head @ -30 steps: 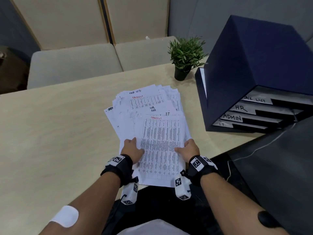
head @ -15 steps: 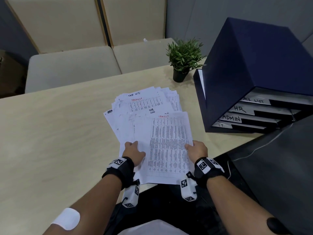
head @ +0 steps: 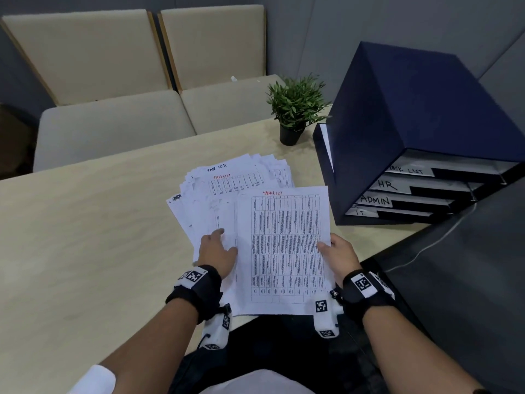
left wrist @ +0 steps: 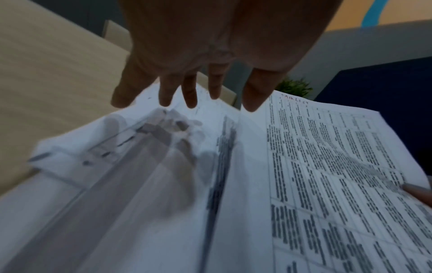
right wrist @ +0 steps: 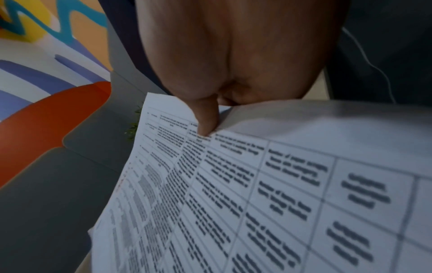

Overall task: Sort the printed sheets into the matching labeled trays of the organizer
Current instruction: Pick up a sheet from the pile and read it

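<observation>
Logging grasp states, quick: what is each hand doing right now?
Left hand: open, fingers straight, over the fanned pile of white printed sheets.
Right hand: pinches the right edge of the white table-printed sheet headed TASKLIST in red.

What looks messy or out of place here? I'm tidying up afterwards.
The pile of printed sheets on the table is fanned out unevenly, its edges misaligned. The organizer and potted plant stand upright; nothing is spilled or visibly damaged.
</observation>
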`<action>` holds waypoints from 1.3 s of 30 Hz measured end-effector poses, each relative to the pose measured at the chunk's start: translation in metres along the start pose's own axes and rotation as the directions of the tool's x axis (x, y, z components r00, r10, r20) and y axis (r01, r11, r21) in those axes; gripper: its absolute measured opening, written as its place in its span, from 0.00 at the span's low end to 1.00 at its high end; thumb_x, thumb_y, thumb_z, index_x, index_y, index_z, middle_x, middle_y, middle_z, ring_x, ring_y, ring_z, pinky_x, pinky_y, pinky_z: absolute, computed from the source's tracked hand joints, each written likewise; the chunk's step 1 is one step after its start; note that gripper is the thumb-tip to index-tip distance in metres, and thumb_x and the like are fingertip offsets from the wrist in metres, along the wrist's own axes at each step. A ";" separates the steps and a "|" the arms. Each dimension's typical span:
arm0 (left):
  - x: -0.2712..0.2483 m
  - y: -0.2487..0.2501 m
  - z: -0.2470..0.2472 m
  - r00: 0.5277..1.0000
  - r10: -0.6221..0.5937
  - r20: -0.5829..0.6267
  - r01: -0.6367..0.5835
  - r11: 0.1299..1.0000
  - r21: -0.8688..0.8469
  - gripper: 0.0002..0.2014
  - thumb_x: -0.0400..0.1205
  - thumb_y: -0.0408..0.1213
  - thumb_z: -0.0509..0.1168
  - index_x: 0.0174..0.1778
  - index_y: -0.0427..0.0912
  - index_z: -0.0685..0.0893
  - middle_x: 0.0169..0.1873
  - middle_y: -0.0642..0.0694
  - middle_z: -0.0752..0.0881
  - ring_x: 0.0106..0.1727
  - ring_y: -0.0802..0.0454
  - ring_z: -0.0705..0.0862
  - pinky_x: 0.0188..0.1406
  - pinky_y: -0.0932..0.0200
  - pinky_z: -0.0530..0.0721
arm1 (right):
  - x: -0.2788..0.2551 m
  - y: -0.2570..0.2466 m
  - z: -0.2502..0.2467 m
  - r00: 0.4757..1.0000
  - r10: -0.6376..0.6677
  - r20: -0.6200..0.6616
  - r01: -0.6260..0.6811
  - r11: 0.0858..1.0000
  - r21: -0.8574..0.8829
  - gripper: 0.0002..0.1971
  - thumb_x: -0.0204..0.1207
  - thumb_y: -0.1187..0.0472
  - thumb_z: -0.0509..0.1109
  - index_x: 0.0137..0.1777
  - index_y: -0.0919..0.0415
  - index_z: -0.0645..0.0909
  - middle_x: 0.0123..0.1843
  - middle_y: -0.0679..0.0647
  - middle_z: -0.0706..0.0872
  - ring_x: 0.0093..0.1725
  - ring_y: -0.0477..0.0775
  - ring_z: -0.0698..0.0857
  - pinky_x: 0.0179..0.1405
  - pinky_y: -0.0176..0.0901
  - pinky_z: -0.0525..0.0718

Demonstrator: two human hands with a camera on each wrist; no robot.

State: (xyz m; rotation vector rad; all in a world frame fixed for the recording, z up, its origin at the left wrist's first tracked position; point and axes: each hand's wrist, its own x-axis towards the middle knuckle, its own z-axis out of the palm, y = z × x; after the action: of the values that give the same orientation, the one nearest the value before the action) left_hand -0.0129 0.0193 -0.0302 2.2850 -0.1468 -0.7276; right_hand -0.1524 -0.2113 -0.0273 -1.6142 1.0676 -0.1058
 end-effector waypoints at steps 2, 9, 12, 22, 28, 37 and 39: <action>-0.002 0.014 -0.003 0.998 0.053 -0.020 -0.055 0.992 -0.110 0.31 0.82 0.38 0.65 0.80 0.44 0.61 0.73 0.40 0.70 0.69 0.43 0.76 0.70 0.49 0.73 | -0.006 -0.007 -0.004 0.999 0.001 0.050 -0.005 0.997 0.079 0.10 0.80 0.68 0.66 0.55 0.57 0.86 0.54 0.51 0.91 0.56 0.55 0.88 0.64 0.57 0.83; -0.004 0.056 0.001 0.983 0.180 0.020 -0.154 0.888 -0.434 0.19 0.81 0.32 0.67 0.68 0.42 0.77 0.63 0.44 0.84 0.64 0.45 0.83 0.69 0.41 0.78 | -0.019 -0.020 -0.042 0.983 -0.020 0.185 -0.028 0.967 0.254 0.12 0.81 0.74 0.62 0.59 0.65 0.84 0.58 0.63 0.89 0.59 0.64 0.87 0.63 0.58 0.82; -0.010 0.078 0.013 0.963 0.254 0.086 -0.189 0.871 -0.454 0.13 0.80 0.27 0.68 0.55 0.47 0.82 0.54 0.45 0.88 0.56 0.46 0.87 0.64 0.43 0.82 | -0.024 -0.018 -0.071 0.987 -0.020 0.156 -0.030 0.949 0.312 0.12 0.81 0.72 0.63 0.62 0.67 0.83 0.58 0.61 0.89 0.56 0.60 0.88 0.57 0.50 0.84; -0.027 0.141 0.091 0.935 0.232 0.269 -0.119 0.918 -0.379 0.12 0.84 0.37 0.63 0.62 0.40 0.83 0.57 0.41 0.88 0.57 0.41 0.86 0.63 0.41 0.82 | -0.020 0.012 -0.164 1.000 0.030 -0.005 -0.026 0.923 0.383 0.09 0.83 0.71 0.61 0.57 0.67 0.82 0.53 0.61 0.91 0.49 0.58 0.90 0.53 0.54 0.86; -0.045 0.184 0.128 0.907 0.283 0.313 -0.135 0.897 -0.420 0.11 0.85 0.36 0.62 0.58 0.40 0.87 0.54 0.46 0.90 0.53 0.48 0.89 0.55 0.52 0.85 | -0.006 0.020 -0.222 0.997 0.002 -0.073 0.028 0.910 0.413 0.08 0.84 0.68 0.62 0.46 0.66 0.82 0.54 0.67 0.89 0.51 0.61 0.87 0.61 0.59 0.82; -0.049 0.212 0.165 0.912 0.216 0.350 -0.079 0.927 -0.367 0.10 0.84 0.34 0.62 0.54 0.33 0.87 0.49 0.41 0.91 0.49 0.44 0.90 0.53 0.45 0.88 | 0.024 0.030 -0.273 0.999 0.014 -0.035 -0.001 0.940 0.342 0.08 0.83 0.67 0.63 0.47 0.67 0.83 0.51 0.67 0.90 0.48 0.63 0.88 0.56 0.63 0.84; -0.046 0.209 0.175 0.914 0.155 0.375 -0.033 0.949 -0.314 0.11 0.84 0.33 0.62 0.54 0.31 0.86 0.50 0.39 0.90 0.50 0.41 0.90 0.53 0.44 0.88 | 0.034 0.039 -0.277 0.999 0.049 0.005 -0.049 0.966 0.255 0.07 0.83 0.67 0.64 0.49 0.69 0.83 0.51 0.67 0.90 0.49 0.65 0.88 0.58 0.64 0.84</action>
State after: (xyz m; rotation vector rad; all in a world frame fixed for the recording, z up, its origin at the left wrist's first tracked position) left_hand -0.1246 -0.2267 0.0303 1.8061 -0.3116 -1.0773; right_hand -0.3145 -0.4357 0.0234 -1.3549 1.0485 -0.2030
